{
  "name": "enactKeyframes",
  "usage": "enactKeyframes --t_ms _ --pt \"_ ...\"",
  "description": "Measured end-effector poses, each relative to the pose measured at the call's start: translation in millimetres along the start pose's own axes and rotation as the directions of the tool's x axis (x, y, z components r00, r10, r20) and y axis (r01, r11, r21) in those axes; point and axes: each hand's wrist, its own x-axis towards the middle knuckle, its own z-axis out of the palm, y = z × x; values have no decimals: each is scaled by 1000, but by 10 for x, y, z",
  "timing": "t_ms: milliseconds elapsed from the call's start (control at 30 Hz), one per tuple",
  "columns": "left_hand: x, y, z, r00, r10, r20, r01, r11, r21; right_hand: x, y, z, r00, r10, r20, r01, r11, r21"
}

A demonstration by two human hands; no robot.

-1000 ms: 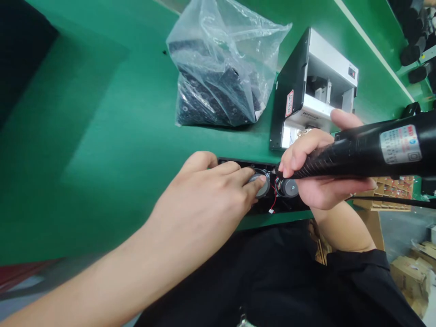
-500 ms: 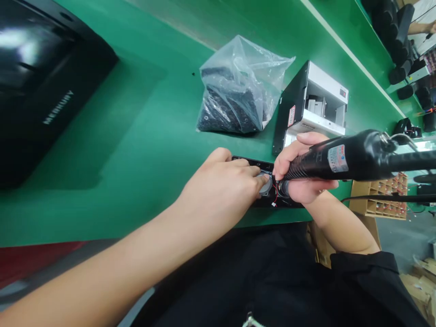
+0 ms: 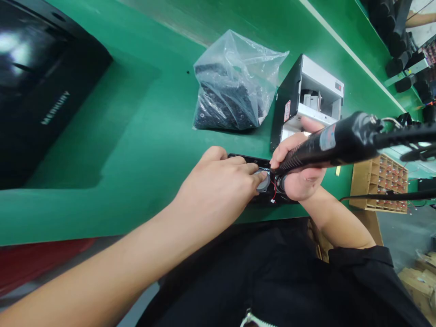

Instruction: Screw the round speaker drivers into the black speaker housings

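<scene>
Green bench [image 3: 163, 104], floor cartons [image 3: 417, 287]. Right fingers [image 3: 279, 153] clamped on screwdriver [image 3: 309, 150]; left fingers [image 3: 252, 180] on speaker [image 3: 265, 184], grip unclear.

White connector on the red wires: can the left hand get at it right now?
Probably yes: the white connector lies uncovered, close to the left hand, though its fingers would likely have to leave the grey round part first.
</scene>
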Motion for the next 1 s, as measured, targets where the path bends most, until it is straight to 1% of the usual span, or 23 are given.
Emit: enactKeyframes --t_ms 33,67,100,133,200,233,267,333,400,433,567,700,767,833,900,1000 --pt "-4 -7 6 1000 1 12 -1 1000 -1 42 -171 -26 995 -72 -64 74 997 31" --pt "-8 -14 13 1000 3 18 -4 1000 2 87 -367 -78 982 -142 -125 151 987 61" --pt "-11 -20 19 1000 7 24 -7 1000 5 131 -575 -157 962 -184 -203 202 977 72" --pt "-14 -26 25 1000 7 25 -7 1000 9 175 -781 -258 965 -149 -216 166 984 62" --pt "-15 -34 31 1000 6 26 -6 1000 16 260 -1121 -498 932 -204 -299 220 975 20" --pt "-15 -37 32 1000 8 24 -8 1000 13 302 -1229 -616 935 -191 -300 195 981 -17" --pt "-15 -41 31 1000 10 22 -10 1000 5 344 -1288 -720 928 -209 -310 206 978 -40" --pt "-18 -50 31 1000 11 9 -11 1000 -18 423 -1264 -852 921 -246 -302 236 969 -70" --pt "-29 -64 35 1000 14 -10 -14 999 -31 488 -1115 -867 907 -304 -293 292 953 -83" --pt "-38 -72 39 1000 16 -19 -17 999 -32 513 -1024 -836 902 -315 -296 301 949 -95" --pt "-79 -106 63 998 29 -61 -31 999 -29 560 -729 -631 918 -245 -312 216 968 -127" --pt "-117 -110 101 995 41 -95 -47 997 -62 555 -553 -527 924 -248 -291 201 963 -181" --pt "-134 -94 126 993 33 -114 -44 995 -94 553 -494 -517 914 -254 -317 196 959 -203" --pt "-147 -71 147 989 13 -147 -31 992 -121 553 -475 -514 902 -267 -339 213 959 -188" --pt "-150 -56 156 983 6 -183 -27 993 -116 540 -519 -510 908 -250 -335 229 968 -102" --pt "-129 -64 143 978 52 -203 -68 995 -71 447 -730 -499 906 -238 -350 263 965 23"
